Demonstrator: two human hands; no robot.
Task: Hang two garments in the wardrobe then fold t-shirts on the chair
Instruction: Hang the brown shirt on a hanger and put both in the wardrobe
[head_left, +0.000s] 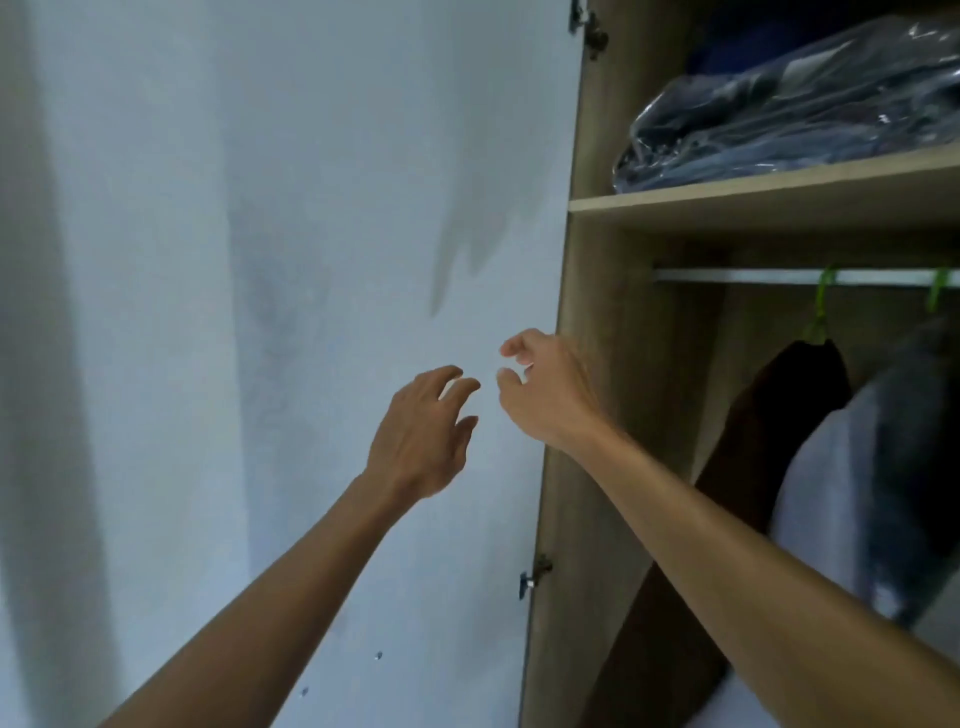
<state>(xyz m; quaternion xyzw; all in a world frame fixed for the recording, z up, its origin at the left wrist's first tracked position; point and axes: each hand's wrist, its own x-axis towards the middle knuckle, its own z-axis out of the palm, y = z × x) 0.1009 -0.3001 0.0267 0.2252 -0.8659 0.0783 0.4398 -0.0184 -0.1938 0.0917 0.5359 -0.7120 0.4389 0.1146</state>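
A wood-grain wardrobe stands open on the right beside its smooth white door. Two garments hang from green plastic hangers on the metal rail: a dark brown one and a grey one. A glossy plastic-wrapped bundle lies on the shelf above. The left hand and right hand hover near each other before the door, fingers loosely curled apart, holding nothing.

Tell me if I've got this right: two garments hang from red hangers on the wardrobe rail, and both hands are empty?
Not quite: the head view shows the hangers are green, not red. The rest holds: two garments hang from the rail in the wardrobe, and the left hand and right hand hold nothing.
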